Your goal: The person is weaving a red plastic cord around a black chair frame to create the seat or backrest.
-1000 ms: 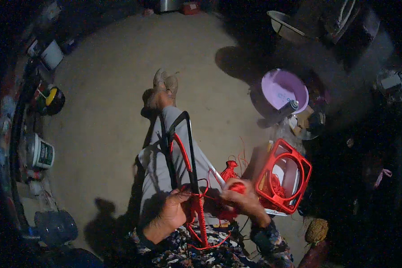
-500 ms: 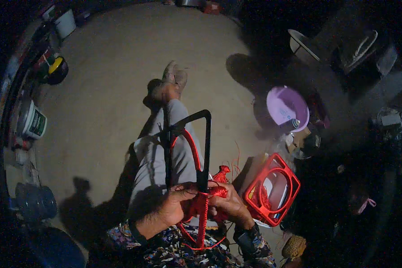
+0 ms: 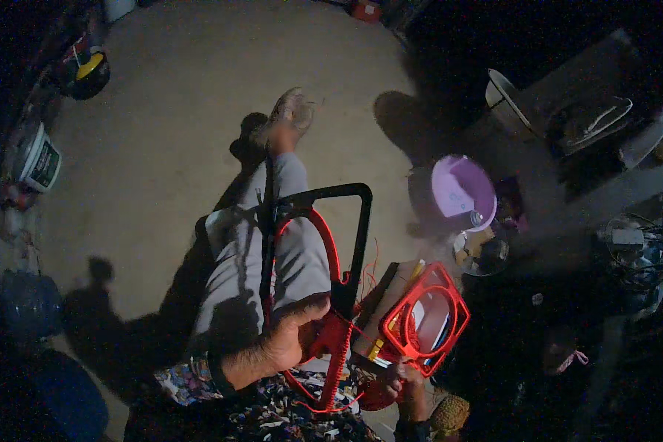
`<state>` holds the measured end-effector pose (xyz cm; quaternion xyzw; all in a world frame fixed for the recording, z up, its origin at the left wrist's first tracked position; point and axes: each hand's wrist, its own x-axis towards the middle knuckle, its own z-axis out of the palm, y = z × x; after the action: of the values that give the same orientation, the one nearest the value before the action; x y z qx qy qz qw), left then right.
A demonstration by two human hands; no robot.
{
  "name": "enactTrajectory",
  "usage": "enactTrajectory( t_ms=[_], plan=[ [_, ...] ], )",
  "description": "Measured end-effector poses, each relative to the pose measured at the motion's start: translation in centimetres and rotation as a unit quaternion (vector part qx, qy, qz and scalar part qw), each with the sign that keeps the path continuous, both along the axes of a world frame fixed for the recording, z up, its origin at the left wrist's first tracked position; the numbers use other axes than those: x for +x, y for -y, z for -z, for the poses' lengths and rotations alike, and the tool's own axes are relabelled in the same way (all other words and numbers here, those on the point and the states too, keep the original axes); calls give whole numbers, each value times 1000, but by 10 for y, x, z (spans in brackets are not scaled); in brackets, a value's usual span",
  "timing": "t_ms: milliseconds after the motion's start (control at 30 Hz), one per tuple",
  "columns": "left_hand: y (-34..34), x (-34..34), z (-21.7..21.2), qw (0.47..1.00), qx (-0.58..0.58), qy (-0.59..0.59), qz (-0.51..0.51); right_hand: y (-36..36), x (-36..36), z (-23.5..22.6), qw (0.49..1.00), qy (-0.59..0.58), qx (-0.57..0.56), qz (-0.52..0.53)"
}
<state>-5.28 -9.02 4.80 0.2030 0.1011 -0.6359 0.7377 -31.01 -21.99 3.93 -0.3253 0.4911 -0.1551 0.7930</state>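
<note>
My left hand (image 3: 295,335) is closed around the lower part of a black frame (image 3: 365,243), which stands up over my lap. Red cord is wound tightly along one strip (image 3: 331,372) of it, and a red-covered curved piece (image 3: 320,228) runs inside its upper part. Apart from the frame, low on the right, my right hand (image 3: 409,379) has its fingers closed on red cord (image 3: 376,394), bunched beside it. A finished-looking red square frame with a ring in its middle (image 3: 460,324) lies just above that hand.
Under the red square frame is an open box (image 3: 383,317) with papers and a yellow item. A purple basin (image 3: 486,188) stands farther right on the floor. At the left are a white tub (image 3: 43,166) and a dark, yellow-topped round object (image 3: 88,74). My outstretched legs (image 3: 232,272) lie ahead.
My right hand has moved from the black frame down and right, taking the red cord along. My left hand stays on the frame, which has tilted slightly right. The view has shifted.
</note>
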Motion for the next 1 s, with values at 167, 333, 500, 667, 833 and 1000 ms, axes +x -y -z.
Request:
enactTrajectory(
  t_ms=[167, 333, 500, 667, 833, 1000],
  plan=[
    [-1, -3, 11, 999, 7, 20, 33, 11, 47, -13, 961, -139, -192, -144],
    [-3, -5, 16, 999, -27, 26, 27, 13, 90, -46, 950, -74, -248, -174],
    [-3, -3, 15, 1000, 6, 10, 19, -12, 133, -78, 940, -31, -216, -262],
    [-5, -1, 11, 999, -22, -10, 44, -14, 132, -76, 940, -54, -214, -259],
    [-5, 3, 4, 997, -45, -41, 42, -17, 127, -72, 976, 20, -72, -205],
    [-4, 4, 2, 996, -52, -58, 52, -15, 120, -63, 897, 31, -362, -250]
  ],
)
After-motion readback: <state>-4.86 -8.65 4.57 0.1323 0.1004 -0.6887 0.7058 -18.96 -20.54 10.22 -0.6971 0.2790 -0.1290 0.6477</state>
